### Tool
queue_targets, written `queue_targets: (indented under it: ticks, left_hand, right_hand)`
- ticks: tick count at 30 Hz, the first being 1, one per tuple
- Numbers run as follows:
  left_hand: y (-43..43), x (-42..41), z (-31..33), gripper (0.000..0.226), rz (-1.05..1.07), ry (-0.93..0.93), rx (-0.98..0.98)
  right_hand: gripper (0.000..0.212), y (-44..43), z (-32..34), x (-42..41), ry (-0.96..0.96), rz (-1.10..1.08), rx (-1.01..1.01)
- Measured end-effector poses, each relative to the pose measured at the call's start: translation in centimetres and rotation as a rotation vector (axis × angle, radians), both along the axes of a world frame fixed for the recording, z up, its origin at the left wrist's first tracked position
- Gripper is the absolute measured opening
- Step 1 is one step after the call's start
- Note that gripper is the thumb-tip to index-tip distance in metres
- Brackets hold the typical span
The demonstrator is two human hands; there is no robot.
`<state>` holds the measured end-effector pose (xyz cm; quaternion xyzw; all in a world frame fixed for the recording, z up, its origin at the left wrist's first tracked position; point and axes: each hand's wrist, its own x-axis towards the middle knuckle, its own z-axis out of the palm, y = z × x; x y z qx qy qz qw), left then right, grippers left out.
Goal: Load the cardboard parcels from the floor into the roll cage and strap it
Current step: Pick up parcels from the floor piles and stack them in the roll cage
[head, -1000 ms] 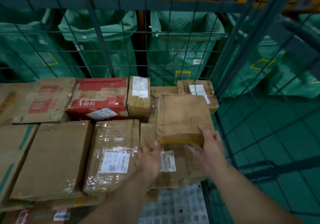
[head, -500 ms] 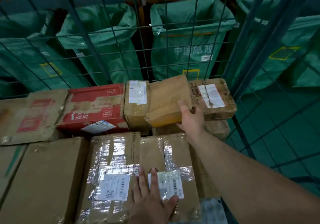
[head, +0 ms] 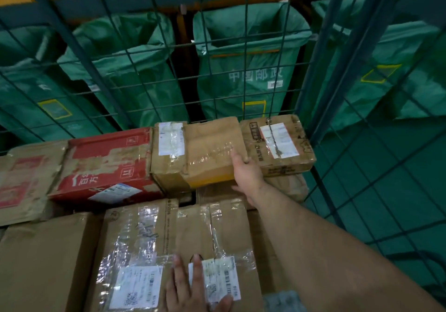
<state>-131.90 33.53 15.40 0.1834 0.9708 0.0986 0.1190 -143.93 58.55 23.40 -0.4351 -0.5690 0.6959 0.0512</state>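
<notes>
At the far left lies a flat brown cardboard box with faded red print (head: 21, 178). Next to it is a red-and-white cardboard box (head: 108, 164), and a large plain brown carton (head: 43, 263) fills the near corner. They form a level layer, likely so that later parcels sit flat.

Your left grip (head: 193, 287) lies flat with straight fingers on a tape-wrapped brown carton with white labels (head: 169, 251). It holds nothing. You seem to be leaning on it for balance as you reach deep into the cage.

Further back, a narrow brown box with a white label (head: 169, 152) stands against the green wire-mesh roll cage wall (head: 245, 46).

The plain brown cardboard parcel (head: 212, 149) sits in the slot just right of that narrow box, touching it, with its near edge slightly raised. Your right grip (head: 246, 174) has the parcel's near right corner, one digit on top and the others curled around the edge. How far they reach underneath is hidden, so you may be pushing as much as holding. Gripping at the corner lets you steer the parcel into the gap.

On the right, a squat brown box with a white label and black print (head: 277, 142) closes the slot at the cage corner. Green mail sacks (head: 248, 70) hang behind the mesh.
</notes>
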Motion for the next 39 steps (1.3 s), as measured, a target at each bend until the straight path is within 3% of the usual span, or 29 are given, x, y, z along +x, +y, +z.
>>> queue_targets:
  ticks: [3,6,9,11,14,19,22,24,27,30,32,36,39]
  left_hand:
    - [0.1,-0.2,-0.2,0.097,-0.018,0.046,-0.001]
    - [0.2,-0.1,-0.2,0.100,0.012,0.014,-0.011]
    - [0.3,0.2,0.4,0.103,0.045,-0.036,-0.023]
    - [0.1,0.3,0.6,0.103,0.062,-0.051,-0.018]
    - [0.0,0.4,1.0,0.105,0.053,-0.067,-0.027]
    - [-0.6,-0.1,0.3,0.108,0.006,-0.142,-0.070]
    - [-0.7,-0.6,1.3,0.110,-0.031,-0.217,-0.119]
    - [-0.8,-0.7,1.9,0.104,-0.075,-0.344,-0.172]
    - [-0.7,-0.9,3.1,0.101,-0.095,-0.424,-0.202]
    - [-0.7,-0.7,3.6,0.102,-0.092,-0.454,-0.205]
    - [-0.6,-0.6,3.7,0.103,-0.088,-0.453,-0.215]
    - [-0.6,-0.7,3.5,0.105,-0.092,-0.454,-0.210]
    - [-1.0,-0.5,3.6,0.107,-0.113,-0.426,-0.190]
  right_hand:
    - [0.067,0.8,-0.5,0.2,-0.313,0.100,0.457]
    - [0.062,1.3,0.2,0.8,-0.558,0.197,0.866]
    - [0.064,0.7,-0.5,1.7,-0.478,0.317,1.308]
    - [0.071,-0.6,-0.5,1.5,-0.289,0.592,1.536]
    - [0.071,-2.5,-0.7,-0.6,-0.269,1.015,1.455]
    - [0.087,-4.3,-1.3,-5.1,-0.445,0.885,1.421]
    - [0.088,-3.4,-0.4,-7.2,-0.493,0.929,1.370]
    - [0.081,-2.7,0.1,-7.7,-0.498,1.007,1.310]
    - [0.083,-2.5,0.0,-5.3,-0.374,1.019,1.380]
    - [0.068,-4.1,-1.0,0.6,-0.026,0.741,1.347]
    - [0.052,-5.9,-2.4,5.0,0.069,0.415,1.216]
    - [0.029,-8.9,-3.8,12.8,-0.024,-0.075,0.567]
    - [0.016,-10.2,-4.1,20.1,-0.190,-0.194,0.410]
